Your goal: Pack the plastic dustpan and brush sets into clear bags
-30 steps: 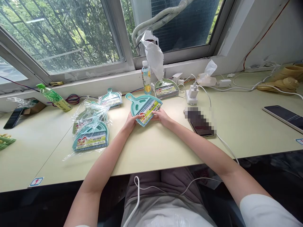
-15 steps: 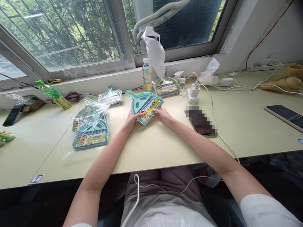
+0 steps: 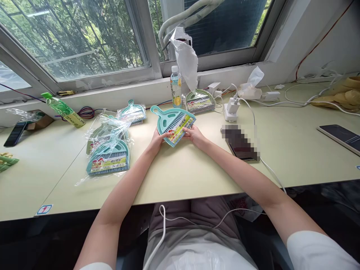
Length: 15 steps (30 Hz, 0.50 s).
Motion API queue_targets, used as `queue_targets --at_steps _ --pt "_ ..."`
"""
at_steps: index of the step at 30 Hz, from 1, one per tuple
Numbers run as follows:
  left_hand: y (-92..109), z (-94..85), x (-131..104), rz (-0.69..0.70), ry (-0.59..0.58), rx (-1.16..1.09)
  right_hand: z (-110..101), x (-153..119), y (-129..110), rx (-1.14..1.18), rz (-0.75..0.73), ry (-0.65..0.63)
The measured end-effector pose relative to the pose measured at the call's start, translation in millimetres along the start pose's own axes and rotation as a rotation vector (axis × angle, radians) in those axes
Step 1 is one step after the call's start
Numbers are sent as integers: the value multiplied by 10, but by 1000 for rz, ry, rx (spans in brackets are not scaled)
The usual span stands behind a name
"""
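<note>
**Holding steady at both edges**

You are keeping the teal dustpan-and-brush set (image 3: 174, 124) tilted on your side of the drink bottle (image 3: 176, 90). Your left hand (image 3: 156, 141) is pinching its lower left edge, thumb over the front; your right hand (image 3: 197, 136) is pinching the lower right. Since a second ago, hardly anything is changing beyond a slight view shift, suggesting the work is pausing here. Bagged sets (image 3: 108, 161) are lying left of the bottle.

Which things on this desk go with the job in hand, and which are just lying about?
Job, seemingly:
teal dustpan-and-brush set, held by left hand and right hand
probably the bagged sets at left

Lying about, apparently:
green-capped bottle
white-capped bottle
white charger
phone beside right forearm
</note>
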<state>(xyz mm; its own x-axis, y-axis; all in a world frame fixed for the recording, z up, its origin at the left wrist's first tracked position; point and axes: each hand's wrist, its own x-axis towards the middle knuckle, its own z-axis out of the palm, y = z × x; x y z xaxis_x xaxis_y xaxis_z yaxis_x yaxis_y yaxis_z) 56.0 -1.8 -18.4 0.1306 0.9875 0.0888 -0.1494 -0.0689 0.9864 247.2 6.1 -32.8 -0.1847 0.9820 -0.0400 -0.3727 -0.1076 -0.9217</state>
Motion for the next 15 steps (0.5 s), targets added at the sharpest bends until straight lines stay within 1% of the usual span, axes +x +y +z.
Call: queue_targets --at_steps 3,5,6,7,10,11,12,13,14,15 --pt "-8 -6 20 -31 -20 5 -8 -2 -8 13 -7 7" --pt "17 -60 36 -15 5 47 -19 -2 -21 20 -2 13" --pt "47 -110 41 35 55 104 -25 0 -27 20 1 20" --pt "89 -177 43 116 130 193 -32 1 -33 17 2 28" --pt "274 -445 28 422 387 582 -45 5 -43 7 9 57" --pt "338 -543 21 491 458 711 -45 4 -44 7 13 63" --pt "392 -638 16 530 532 836 -43 2 -44 10 18 66" --pt "432 -727 16 538 606 957 -39 -2 -45 14 20 68" --pt "456 -809 20 516 672 1076 -34 -6 -45 19 21 67" --pt "463 -882 29 463 720 1192 -28 -11 -45 23 19 64"
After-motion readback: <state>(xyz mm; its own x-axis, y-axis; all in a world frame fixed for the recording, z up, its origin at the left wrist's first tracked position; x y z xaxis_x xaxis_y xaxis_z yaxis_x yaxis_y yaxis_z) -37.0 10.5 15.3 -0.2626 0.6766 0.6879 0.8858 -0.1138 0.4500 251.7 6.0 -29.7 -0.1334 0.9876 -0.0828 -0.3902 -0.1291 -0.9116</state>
